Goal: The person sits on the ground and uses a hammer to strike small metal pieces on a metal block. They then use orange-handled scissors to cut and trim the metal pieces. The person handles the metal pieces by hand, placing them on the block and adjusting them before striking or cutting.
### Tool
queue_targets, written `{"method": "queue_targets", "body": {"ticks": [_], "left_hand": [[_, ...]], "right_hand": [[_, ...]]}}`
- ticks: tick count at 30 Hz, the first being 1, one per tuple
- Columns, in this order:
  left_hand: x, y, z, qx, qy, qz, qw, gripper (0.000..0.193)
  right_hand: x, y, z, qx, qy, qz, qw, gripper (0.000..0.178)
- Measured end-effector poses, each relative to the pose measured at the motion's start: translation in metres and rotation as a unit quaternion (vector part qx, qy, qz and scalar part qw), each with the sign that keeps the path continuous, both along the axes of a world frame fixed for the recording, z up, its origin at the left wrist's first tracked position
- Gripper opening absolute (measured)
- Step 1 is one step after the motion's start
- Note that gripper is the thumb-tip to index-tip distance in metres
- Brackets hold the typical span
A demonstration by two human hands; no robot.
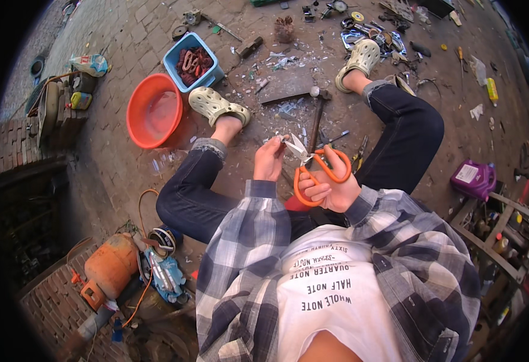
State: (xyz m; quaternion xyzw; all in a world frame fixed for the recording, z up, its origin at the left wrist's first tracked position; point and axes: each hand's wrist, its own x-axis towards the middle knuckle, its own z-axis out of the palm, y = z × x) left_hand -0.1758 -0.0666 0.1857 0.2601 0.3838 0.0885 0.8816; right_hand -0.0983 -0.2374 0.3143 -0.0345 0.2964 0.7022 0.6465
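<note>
In my right hand is a pair of scissors with orange handles, its blades parted and pointing up and to the left. My left hand pinches a small piece close to the blade tips; it is too small to name. Beyond the scissors a hammer stands head away from me, its dark handle running toward my hands. A flat metal plate lies on the ground between my feet, with a dark bar across its near side. Small light scraps are scattered around it.
An orange basin and a blue tub of dark reddish pieces stand by my left foot. Metal parts lie past my right foot. A purple jug is at right, an orange gas cylinder at lower left.
</note>
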Motion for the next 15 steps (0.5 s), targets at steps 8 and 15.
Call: {"method": "queue_targets", "body": {"ticks": [8, 15], "left_hand": [[0.005, 0.0, -0.002, 0.009, 0.006, -0.011, 1.0, 0.018], [0.007, 0.012, -0.002, -0.03, 0.092, -0.079, 0.992, 0.013]], "right_hand": [[0.002, -0.001, -0.007, -0.003, -0.078, 0.051, 0.996, 0.067], [-0.001, -0.007, -0.021, -0.127, -0.396, 0.239, 0.877, 0.063]]}}
